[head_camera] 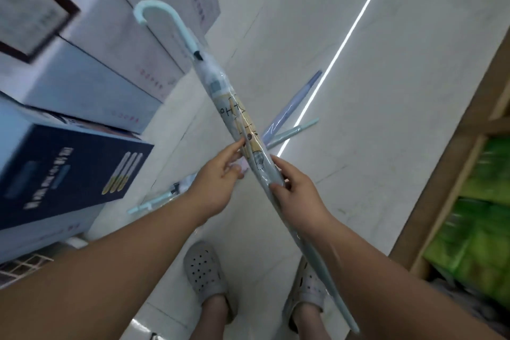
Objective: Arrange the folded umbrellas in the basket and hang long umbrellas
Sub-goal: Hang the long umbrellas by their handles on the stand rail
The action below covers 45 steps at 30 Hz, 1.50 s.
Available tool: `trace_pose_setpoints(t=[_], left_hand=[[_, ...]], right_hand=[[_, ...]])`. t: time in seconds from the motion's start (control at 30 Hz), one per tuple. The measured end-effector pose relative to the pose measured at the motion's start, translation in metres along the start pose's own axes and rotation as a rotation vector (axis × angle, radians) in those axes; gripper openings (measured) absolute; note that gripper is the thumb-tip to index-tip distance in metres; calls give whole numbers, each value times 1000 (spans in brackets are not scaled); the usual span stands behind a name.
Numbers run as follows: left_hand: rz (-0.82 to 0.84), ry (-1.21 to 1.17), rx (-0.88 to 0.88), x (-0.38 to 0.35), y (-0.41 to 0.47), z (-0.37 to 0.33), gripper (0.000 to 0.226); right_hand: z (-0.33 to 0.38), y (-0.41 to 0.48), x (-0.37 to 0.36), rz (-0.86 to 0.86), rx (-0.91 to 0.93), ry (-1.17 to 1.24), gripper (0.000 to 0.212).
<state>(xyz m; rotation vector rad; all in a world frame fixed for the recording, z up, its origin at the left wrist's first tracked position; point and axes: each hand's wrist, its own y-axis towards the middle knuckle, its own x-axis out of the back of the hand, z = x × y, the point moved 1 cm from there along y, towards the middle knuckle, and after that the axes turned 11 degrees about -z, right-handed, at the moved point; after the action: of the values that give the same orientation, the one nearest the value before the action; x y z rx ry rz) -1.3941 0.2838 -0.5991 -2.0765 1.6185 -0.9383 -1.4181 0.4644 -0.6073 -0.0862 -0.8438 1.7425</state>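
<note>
Holding one long umbrella in clear wrap, up off the floor and slanting across the view. Gripped by the right hand, curled round the shaft just below the printed band. Met from the other side by the left hand, forefinger and thumb tips against the edge of the wrap (pinching it or merely steadying it: cannot tell).

Long axis from upper left to lower right. Hook handle at the far end, well beyond both hands and away from the body. Tip at the near end, down past the right forearm and close to the right shoe. Hands close together at about mid-length, the left slightly nearer the hook.

Probably the hanging step, judging by the task, though with no rail or peg in sight. Likely calls for carrying with the right-hand grip and leading with the hook end, while swinging the trailing tip clear of the legs and of the wooden shelf on the right. Worth minding the smooth wrap, apt to slide under a loose hold.

Lying on the floor beyond the hands: more umbrellas, crossed beneath the held one. Stacked boxes to the left.
</note>
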Motion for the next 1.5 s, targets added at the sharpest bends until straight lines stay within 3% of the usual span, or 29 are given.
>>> trace_pose_setpoints(t=[0.33,0.43,0.53,0.7,0.93,1.17,1.4,1.5], left_hand=[[-170,-395,-120,71,-198,-245,61],[-116,-477,-154,104,-253,-293,63],[-14,-531,-228,139,-301,-332,47],[-28,-583,-337,198,-356,-361,49],[-237,-586,-512,272,-386,-391,53],[-444,-667,-641,320,-409,-424,65],[-625,-673,-762,357,-454,-446,65],[-656,-525,-759,363,-471,-437,75]], right_hand=[[237,-186,124,-36,166,99,55],[294,-245,144,-15,229,153,56],[337,-294,150,-4,306,147,57],[388,-342,134,-30,411,119,54],[413,-385,113,-136,607,-193,63],[455,-396,93,-109,727,-340,69],[516,-377,75,111,967,-199,81],[544,-370,72,233,1035,-117,80]])
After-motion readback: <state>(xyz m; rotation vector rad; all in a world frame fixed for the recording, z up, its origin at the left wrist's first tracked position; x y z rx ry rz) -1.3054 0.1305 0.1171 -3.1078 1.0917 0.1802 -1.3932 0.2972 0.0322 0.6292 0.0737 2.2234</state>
